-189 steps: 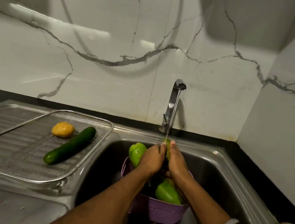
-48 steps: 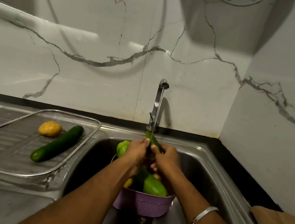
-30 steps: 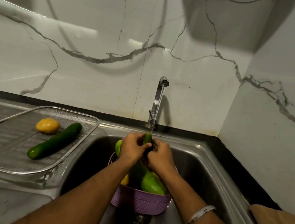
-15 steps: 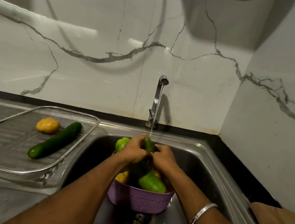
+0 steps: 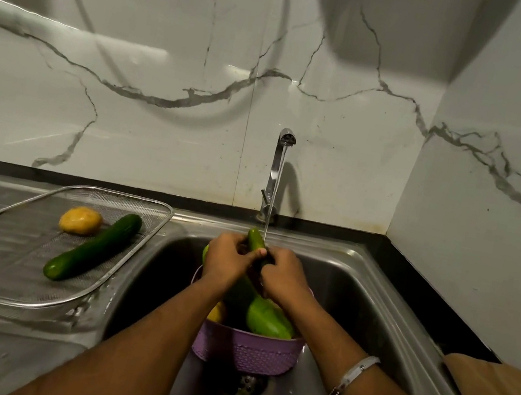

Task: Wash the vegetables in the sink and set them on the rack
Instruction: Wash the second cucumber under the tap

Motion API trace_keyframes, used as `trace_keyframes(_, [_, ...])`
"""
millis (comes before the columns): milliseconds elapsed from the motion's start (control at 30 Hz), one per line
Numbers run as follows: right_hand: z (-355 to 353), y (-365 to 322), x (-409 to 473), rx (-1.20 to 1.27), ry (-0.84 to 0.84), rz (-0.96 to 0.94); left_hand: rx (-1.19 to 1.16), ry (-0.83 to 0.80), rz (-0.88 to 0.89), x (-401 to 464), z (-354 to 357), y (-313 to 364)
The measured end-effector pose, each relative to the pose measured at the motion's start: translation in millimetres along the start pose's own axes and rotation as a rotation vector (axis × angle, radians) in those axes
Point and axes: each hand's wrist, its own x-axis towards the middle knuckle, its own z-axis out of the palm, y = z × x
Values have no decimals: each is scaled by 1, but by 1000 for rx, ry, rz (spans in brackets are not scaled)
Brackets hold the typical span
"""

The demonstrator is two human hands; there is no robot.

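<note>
Both hands [image 5: 228,263] (no readable writing) around cucumber [image 5: 256,239]

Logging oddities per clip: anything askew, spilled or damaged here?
Nothing stands out. Both hands hold a cucumber under the tap; another cucumber lies on the rack.

Home kitchen, steel sink [image 5: 375,287], tap [image 5: 276,172], marble backsplash [image 5: 175,43]
</note>
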Motion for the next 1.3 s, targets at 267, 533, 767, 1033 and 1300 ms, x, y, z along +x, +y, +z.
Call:
trace_keyframes(267, [-1, 7, 1, -7, -25, 58, -143, 35, -81, -2, 3, 2])
trace_keyframes(533, [-4, 14, 6, 28, -23, 94, -295, -178, -172, -2, 5, 8])
trace_keyframes(767, [-3, 2, 5, 176, 77, -56, -274, -91, -79, -6, 4, 7])
trace_keyframes(1033, [-11, 21, 5, 419, -46, 104, -457, -78, -182, -9, -6, 17])
trace_keyframes(1300, [-35, 9, -3, 143, 447, -362, -579, 72, -23, -16, -13, 31])
